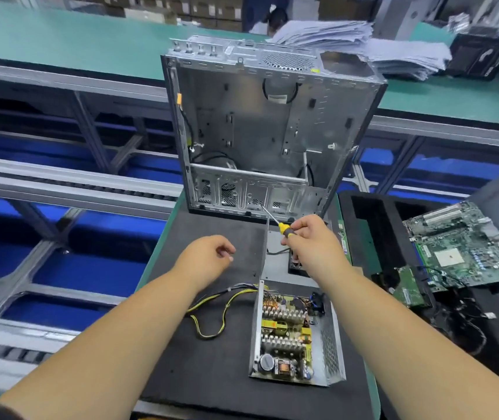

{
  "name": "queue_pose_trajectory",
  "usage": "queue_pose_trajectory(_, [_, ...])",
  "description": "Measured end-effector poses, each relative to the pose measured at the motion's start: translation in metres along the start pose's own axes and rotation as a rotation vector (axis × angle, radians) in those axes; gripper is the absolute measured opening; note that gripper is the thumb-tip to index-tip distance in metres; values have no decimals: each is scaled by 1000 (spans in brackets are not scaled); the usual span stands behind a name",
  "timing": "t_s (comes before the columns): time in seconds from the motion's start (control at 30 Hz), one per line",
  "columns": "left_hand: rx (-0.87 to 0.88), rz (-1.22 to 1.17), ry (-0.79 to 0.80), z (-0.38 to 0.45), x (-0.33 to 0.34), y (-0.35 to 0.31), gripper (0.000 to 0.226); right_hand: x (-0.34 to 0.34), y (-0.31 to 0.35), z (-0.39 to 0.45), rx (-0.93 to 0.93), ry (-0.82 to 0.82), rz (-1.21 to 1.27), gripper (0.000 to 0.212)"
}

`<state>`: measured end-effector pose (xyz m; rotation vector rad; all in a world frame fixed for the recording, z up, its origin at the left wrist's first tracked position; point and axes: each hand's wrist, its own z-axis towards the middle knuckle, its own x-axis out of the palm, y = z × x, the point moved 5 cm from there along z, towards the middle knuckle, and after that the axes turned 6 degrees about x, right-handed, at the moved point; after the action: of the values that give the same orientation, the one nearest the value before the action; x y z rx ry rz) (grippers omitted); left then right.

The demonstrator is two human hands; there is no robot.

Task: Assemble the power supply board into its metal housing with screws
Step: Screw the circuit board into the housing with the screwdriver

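The open silver sheet-metal housing (pixel 331 344) lies on the black foam-covered surface (pixel 205 344) close to the person, with the power supply board of yellow transformers, finned heat sinks and capacitors (pixel 284 334) already seated inside it; its long axis runs away from the person, toward the big bare grey computer case (pixel 272 122) standing upright at the far edge of the mat. Both hands are beyond the housing — it lies back toward the body from each of them, below the forearms. The right hand (pixel 311 241) is clenched around the yellow-and-black-handled screwdriver (pixel 284 230), whose thin shaft slants up and left so that the tip sits at the perforated bottom panel of the case, pointing away from the board, not at it. The left hand (pixel 208 253) hangs over bare foam with fingers loosely curled; whether it pinches a screw is too small to tell, and it seems to hold nothing. A bundle of yellow and black wires (pixel 214 310) trails from the housing's far left corner across the mat under the left forearm. Judging by this layout, the coming move turns on drawing the driver back toward the body and tipping it from slanted to nearly upright over a corner of the board — the right hand is directly above the housing's line and so the nearer one, while the left sits off to the wire side, placed to steady the metal wall. No screw heads can be made out on the board.
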<state>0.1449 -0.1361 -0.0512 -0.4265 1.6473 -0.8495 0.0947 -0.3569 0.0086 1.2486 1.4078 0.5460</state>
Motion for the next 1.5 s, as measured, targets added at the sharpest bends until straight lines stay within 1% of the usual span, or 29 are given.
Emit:
queue_pose_trajectory(0.17, [79, 107, 227, 33, 34, -10, 17, -1, 0, 7, 2, -32, -11, 15])
queue_pose_trajectory(0.33, [210, 350, 408, 47, 58, -19, 21, -3, -4, 8, 36, -55, -8, 13])
queue_pose_trajectory(0.47, [254, 432, 429, 49, 68, -15, 20, -7, -6, 6, 45, -77, -23, 12])
queue_pose_trajectory(0.7, [293, 402, 367, 50, 76, -8, 10, -12, -8, 4, 62, -97, -24, 13])
queue_pose_trajectory(0.8, [237, 242, 268, 50, 69, -5, 14, -17, -6, 1, 55, -110, -11, 12])
queue_pose_trajectory(0.9, [113, -35, 113, 51, 49, -4, 16, -23, -1, -4, 31, -105, 31, 11])
queue_pose_trajectory(0.97, [48, -241, 62, 51, 36, -7, 16, -28, 5, -9, -7, -108, 59, 11])
queue_pose_trajectory(1.07, [9, -508, 32, 47, 21, -15, 13, -37, 15, -17, -72, -135, 87, 7])
queue_pose_trajectory(1.17, [-6, -759, 0, 44, 13, -25, 12, -42, 22, -24, -118, -136, 195, 5])
queue_pose_trajectory(1.23, [-31, -858, -8, 41, 10, -29, 12, -43, 26, -27, -144, -132, 250, 5])
queue_pose_trajectory(1.33, [-90, -1016, 13, 35, 8, -31, 11, -44, 29, -31, -165, -135, 268, 7])
queue_pose_trajectory(1.5, [-160, -1165, 33, 30, 8, -34, 12, -42, 32, -36, -157, -128, 263, 5])
